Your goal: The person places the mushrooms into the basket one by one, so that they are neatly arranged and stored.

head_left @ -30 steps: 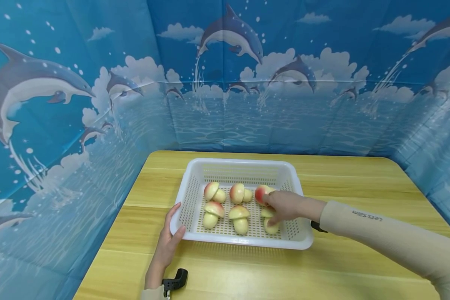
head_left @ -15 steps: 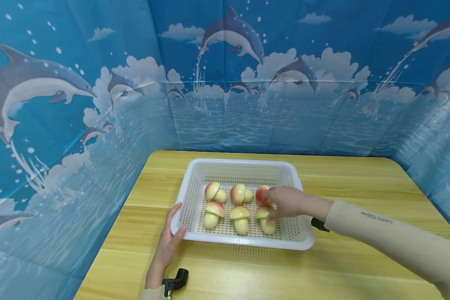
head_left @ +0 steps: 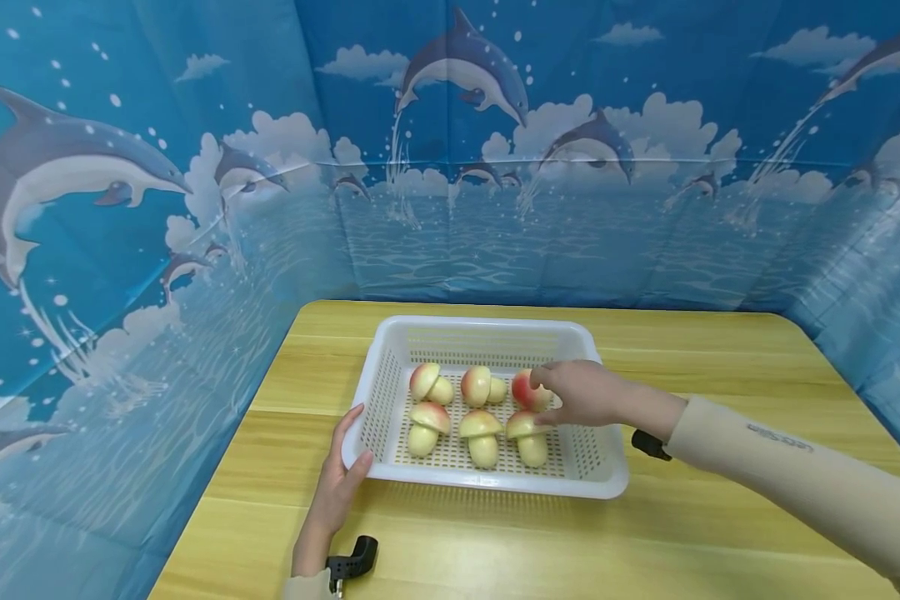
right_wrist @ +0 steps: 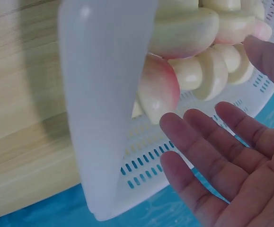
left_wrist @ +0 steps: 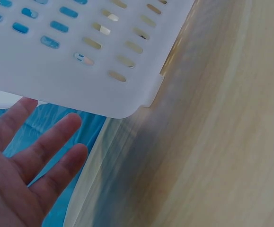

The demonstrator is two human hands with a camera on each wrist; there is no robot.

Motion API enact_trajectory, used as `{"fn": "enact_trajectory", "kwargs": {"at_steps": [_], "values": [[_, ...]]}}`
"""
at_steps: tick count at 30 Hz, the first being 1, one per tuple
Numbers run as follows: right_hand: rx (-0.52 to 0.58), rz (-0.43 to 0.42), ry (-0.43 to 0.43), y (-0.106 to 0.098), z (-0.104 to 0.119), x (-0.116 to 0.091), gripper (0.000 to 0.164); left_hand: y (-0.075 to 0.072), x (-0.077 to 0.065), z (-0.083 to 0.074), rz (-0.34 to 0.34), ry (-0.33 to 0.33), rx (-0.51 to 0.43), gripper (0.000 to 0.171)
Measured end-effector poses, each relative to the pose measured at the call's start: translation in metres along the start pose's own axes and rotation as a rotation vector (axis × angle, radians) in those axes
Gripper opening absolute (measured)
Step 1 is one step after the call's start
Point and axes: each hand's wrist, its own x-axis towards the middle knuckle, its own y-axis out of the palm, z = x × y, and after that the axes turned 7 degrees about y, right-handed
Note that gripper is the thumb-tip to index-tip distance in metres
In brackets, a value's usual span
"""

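A white plastic basket (head_left: 495,483) holds several mushroom-shaped pieces, pale yellow with red-tinged caps, lying in two rows of three. My left hand (head_left: 333,479) rests at the basket's left end, thumb at the rim; the left wrist view shows its fingers (left_wrist: 51,144) straight and spread beside the basket. Over the right end is my right hand (head_left: 585,392), its fingers loosely extended with nothing held. Its fingertips overlap the back right mushroom (head_left: 527,390) and the cap of the front right mushroom (head_left: 528,446) in the head view. The front middle mushroom (head_left: 482,446) lies alongside.
The basket stands on a yellow wood-grain table (head_left: 450,542). A blue dolphin-print curtain (head_left: 450,233) surrounds the table's back and sides. Each wrist wears a black device, such as the left wrist mount (head_left: 354,560).
The front right mushroom has shifted left, closer to the front middle one. My right hand has moved off it, rightward and slightly back. The left hand has stayed in place.
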Motion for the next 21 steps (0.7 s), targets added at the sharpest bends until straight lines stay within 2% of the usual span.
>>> {"fn": "enact_trajectory", "kwargs": {"at_steps": [4, 12, 15, 18, 21], "values": [[-0.001, -0.033, -0.005, -0.003, 0.000, -0.004, 0.041, 0.000, 0.000, 0.000, 0.000, 0.009, -0.001, 0.061], [0.018, -0.157, -0.033, -0.005, -0.004, -0.014, 0.035, 0.002, 0.001, 0.001, 0.001, 0.008, -0.011, 0.062], [-0.008, -0.201, -0.033, -0.003, -0.006, -0.021, 0.035, 0.002, 0.002, 0.001, 0.010, 0.012, -0.023, 0.062], [-0.040, -0.254, -0.026, 0.000, -0.007, -0.027, 0.041, 0.002, 0.001, 0.002, 0.010, 0.018, -0.019, 0.063], [-0.056, -0.314, -0.019, 0.003, -0.008, -0.032, 0.054, 0.000, 0.000, 0.003, -0.008, 0.018, -0.002, 0.063]]}}
